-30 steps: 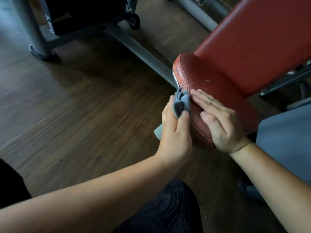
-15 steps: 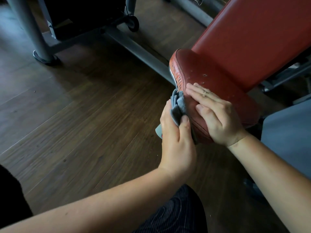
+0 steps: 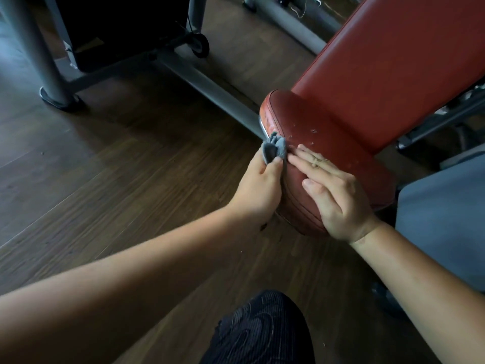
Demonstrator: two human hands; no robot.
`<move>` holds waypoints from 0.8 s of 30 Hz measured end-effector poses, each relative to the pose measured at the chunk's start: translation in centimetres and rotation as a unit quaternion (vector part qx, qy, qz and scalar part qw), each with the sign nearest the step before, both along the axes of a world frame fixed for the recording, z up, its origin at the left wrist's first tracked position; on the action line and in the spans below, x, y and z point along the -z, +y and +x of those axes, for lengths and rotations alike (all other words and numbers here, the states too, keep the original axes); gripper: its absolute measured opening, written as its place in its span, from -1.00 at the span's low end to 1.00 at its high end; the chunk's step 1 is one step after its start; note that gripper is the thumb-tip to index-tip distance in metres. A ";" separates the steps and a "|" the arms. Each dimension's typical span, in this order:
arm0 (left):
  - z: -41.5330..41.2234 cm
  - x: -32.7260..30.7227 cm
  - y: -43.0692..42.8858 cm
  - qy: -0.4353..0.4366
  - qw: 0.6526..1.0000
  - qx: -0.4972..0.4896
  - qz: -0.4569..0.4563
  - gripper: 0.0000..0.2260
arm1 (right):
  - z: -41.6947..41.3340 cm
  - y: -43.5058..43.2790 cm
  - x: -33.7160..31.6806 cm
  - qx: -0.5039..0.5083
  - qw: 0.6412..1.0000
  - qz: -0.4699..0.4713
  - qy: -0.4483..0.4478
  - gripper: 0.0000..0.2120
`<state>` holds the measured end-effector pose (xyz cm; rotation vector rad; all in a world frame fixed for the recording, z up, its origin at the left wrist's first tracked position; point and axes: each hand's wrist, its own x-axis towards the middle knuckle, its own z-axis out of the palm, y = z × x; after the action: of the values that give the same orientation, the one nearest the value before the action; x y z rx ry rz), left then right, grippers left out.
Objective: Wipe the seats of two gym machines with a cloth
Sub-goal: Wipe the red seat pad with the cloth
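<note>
Two hands on one red seat

One padded seat [image 3: 338, 164] ran lengthwise from near-right to far-left, firm and fixed, likely tacky where scuffed. The right hand [image 3: 338, 190] lay flat and open on top, holding nothing. The left hand [image 3: 258, 187] pinched a soft, light cloth [image 3: 353, 149] bunched against the seat's left edge; gathered folds probably gave the best hold.

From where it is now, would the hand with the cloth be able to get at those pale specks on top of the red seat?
Probably yes. The left hand holds the cloth at the seat's side edge; the specks lie just beyond, uncovered. The right hand rests flat nearer the person, not over them.
</note>
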<state>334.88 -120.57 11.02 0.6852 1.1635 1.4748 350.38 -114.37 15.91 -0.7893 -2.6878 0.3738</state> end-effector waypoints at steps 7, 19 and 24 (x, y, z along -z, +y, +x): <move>-1.0 -1.2 0.4 0.054 0.998 0.033 -0.018 -0.69 | -0.3 -0.2 -0.2 0.003 1.000 0.003 -0.011 -0.55; -3.4 0.4 3.6 -0.015 0.996 0.048 -0.078 -0.76 | -0.4 -0.6 -0.7 0.016 0.998 0.005 -0.063 -0.54; -4.8 -2.5 2.6 0.004 0.990 0.023 -0.137 -0.78 | -0.7 -1.0 -2.2 0.024 0.988 0.043 -0.146 -0.52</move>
<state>330.12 -117.93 13.56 0.5252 1.3177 1.2434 349.68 -115.35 18.11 -0.9446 -2.9228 0.1380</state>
